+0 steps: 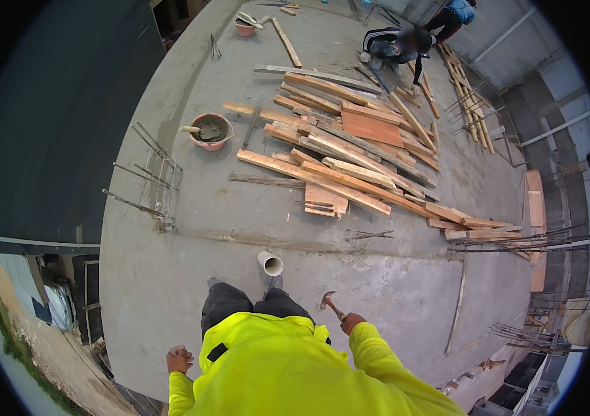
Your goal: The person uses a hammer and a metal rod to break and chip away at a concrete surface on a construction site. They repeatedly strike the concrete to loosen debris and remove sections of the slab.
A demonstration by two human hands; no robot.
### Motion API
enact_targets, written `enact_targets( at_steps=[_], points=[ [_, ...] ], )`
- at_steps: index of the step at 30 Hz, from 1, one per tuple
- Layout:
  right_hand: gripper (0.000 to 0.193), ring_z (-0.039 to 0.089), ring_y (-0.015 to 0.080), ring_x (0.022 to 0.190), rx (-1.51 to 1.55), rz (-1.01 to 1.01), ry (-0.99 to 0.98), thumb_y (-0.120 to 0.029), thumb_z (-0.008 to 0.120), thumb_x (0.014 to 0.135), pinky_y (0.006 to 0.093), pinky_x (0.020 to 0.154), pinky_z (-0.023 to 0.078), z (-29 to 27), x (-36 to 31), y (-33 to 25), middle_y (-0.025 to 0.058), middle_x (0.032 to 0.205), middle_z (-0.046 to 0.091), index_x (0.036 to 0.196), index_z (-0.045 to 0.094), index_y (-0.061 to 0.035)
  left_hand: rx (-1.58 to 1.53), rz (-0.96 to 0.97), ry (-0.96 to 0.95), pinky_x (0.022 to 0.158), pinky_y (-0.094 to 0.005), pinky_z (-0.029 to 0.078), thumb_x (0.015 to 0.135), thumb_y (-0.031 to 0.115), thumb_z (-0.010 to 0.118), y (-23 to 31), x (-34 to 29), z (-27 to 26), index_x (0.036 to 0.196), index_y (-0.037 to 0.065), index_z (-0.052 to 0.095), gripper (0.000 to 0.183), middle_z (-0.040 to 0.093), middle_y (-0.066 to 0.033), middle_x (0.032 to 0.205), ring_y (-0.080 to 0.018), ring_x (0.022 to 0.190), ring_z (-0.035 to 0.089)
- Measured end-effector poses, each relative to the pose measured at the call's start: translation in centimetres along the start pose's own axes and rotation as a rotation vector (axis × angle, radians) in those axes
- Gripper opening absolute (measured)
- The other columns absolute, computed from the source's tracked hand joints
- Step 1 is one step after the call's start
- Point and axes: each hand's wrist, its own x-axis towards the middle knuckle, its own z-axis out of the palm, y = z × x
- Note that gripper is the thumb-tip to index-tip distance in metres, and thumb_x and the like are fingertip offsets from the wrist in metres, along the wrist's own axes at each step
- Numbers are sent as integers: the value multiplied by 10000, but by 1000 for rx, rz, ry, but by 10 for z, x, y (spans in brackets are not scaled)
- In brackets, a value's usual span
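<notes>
I stand on a grey concrete slab [191, 277], looking down over my bright yellow jacket. My right hand [351, 322] is closed around the handle of a claw hammer [330, 303], whose head points forward and left beside my knee. My left hand [179, 359] hangs at my side as a loose fist with nothing in it. A short white pipe [270, 263] sticks up from the slab just ahead of my feet.
A big heap of wooden planks [350, 149] lies ahead. An orange pan of mortar [210, 131] sits left of it. Rebar stubs [149, 173] jut up at the slab's left edge, with a drop beyond. A crouching person [395, 45] works at the far end.
</notes>
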Motion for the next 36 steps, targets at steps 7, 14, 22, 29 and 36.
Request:
enact_targets(
  at_steps=[7, 14, 22, 29, 36],
  points=[
    [421, 704, 379, 813, -7, -21, 20, -343, 687, 848, 452, 758, 548, 42, -1, -21, 235, 889, 714, 1036, 684, 34, 76, 45, -92, 560, -313, 513, 935, 209, 574, 41, 31, -14, 1087, 67, 619, 213, 691, -66, 826, -168, 659, 660],
    [367, 713, 274, 663, 89, 69, 27, -282, 681, 887, 405, 643, 552, 80, -7, -73, 171, 776, 716, 1022, 663, 59, 63, 176, 6, 549, -306, 511, 958, 269, 587, 103, 102, -112, 1080, 76, 615, 230, 677, -71, 821, -167, 660, 649],
    [439, 719, 331, 783, 175, 80, 16, -330, 696, 839, 439, 716, 557, 122, -34, -124, 223, 865, 719, 1043, 679, 58, 63, 146, 22, 516, -319, 508, 945, 306, 604, 153, 182, -178, 1070, 89, 600, 250, 662, -59, 797, -169, 618, 633],
    [449, 688, 384, 975, -68, -132, -275, -431, 681, 806, 469, 827, 517, 85, -36, -178, 236, 1026, 710, 1004, 739, -32, 111, 161, -94, 529, -326, 517, 957, 267, 565, 202, 192, -115, 1086, 80, 604, 230, 676, -84, 820, -186, 631, 647],
    [394, 707, 347, 932, -142, -298, -382, -355, 633, 852, 449, 820, 530, -28, 1, -247, 213, 985, 723, 1026, 733, -16, 209, 128, -97, 528, -332, 510, 927, 215, 571, 262, 200, -68, 1072, 59, 620, 219, 683, -94, 803, -190, 631, 652]
  ],
)
